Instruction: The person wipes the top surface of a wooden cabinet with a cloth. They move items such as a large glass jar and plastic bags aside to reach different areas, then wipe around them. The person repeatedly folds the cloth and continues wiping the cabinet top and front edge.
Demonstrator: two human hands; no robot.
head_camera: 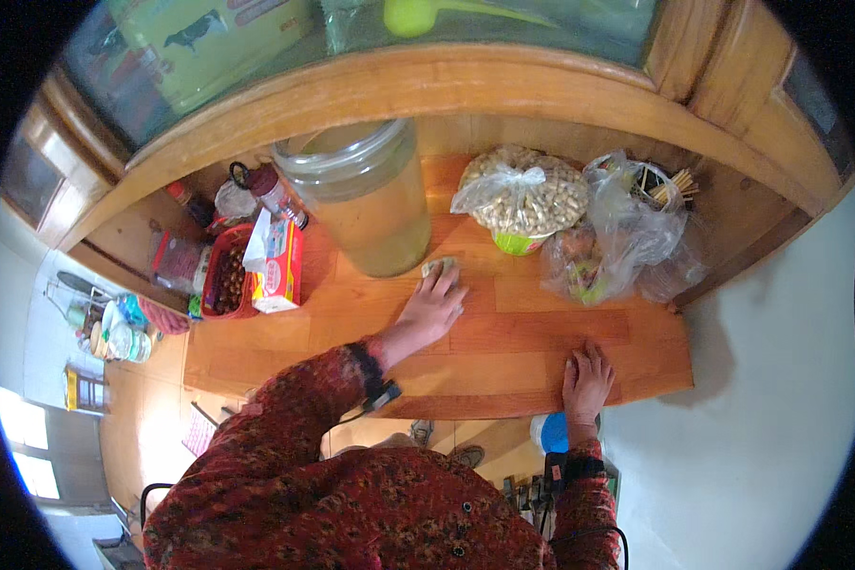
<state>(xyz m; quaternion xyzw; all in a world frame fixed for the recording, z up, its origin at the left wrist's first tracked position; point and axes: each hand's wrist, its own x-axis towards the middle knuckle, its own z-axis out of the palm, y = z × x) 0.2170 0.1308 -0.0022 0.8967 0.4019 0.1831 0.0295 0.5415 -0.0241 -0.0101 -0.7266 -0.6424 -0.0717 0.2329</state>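
Note:
My left hand [431, 308] reaches over the wooden counter [527, 360], its fingertips pressed down on a small pale folded cloth [439, 268]. Most of the cloth is covered by my fingers. Just beyond and left of it stands a large clear jar [377, 214] with cloudy yellowish contents. Palm down near the counter's front edge, my right hand [588, 377] rests with nothing in it and its fingers slightly apart. Behind the cloth to the right, a knotted plastic bag of peanuts [524, 192] sits on a green and white container [519, 243].
At left are a tissue box [279, 274], a red basket of small brown items [229, 274] and a bottle with a dark red lid [274, 189]. Clear plastic bags [627, 228] crowd the right side. A cabinet's wooden frame [470, 78] overhangs the counter.

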